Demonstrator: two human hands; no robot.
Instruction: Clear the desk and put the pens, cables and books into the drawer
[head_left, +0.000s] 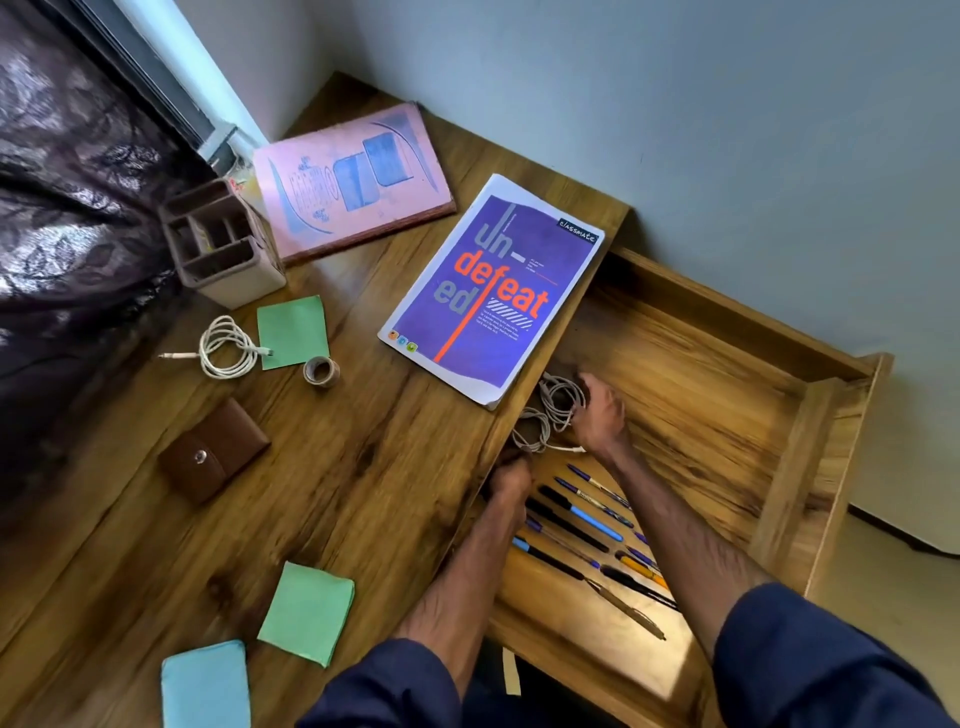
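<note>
Both hands sit in the drawer (789, 431) — right hand (597, 415) fingers gripping a white cable (545, 421), left hand (511, 480) grip unreadable — loose loops could snag the worktop (363, 467) edge at nine o'clock.

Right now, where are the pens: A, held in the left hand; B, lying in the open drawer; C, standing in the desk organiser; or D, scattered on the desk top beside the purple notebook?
B: the pens lie in a row on the floor of the open drawer, just below the right hand, which is at a white cable in there.
</note>
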